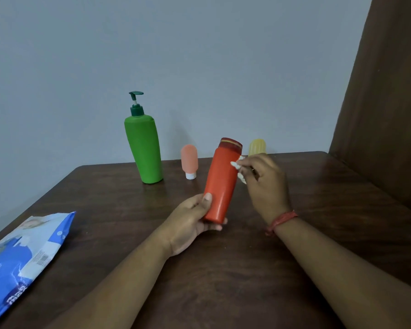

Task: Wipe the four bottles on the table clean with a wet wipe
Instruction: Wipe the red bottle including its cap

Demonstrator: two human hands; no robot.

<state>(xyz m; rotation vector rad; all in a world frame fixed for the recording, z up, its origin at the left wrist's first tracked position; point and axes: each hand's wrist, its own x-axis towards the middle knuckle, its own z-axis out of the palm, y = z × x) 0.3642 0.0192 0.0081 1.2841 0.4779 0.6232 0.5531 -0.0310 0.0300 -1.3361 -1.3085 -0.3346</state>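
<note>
Red bottle (221,184): lifted off the desk (223,269), tilted with its cap end away from the person, base in the left hand.
Left hand (195,219): fingers cupped under the base, thumb curled onto the side; a firm low hold.
Right hand (263,179): pinches a bunched white wet wipe (238,165) against the bottle's upper right side, just below the cap.
Handling: looks like rigid, smooth plastic, probably light; once wet it may turn slippery, so gripping the base and leaving the body bare for wiping seems sound.
Wipe pack (22,255): lies flat at the near left edge.
Green pump bottle (143,150): stands upright farther back; best held by its body, not the pump.
Pink tube (189,161), yellow tube (257,147): stand cap-down near the wall; they look soft and easily tipped.
</note>
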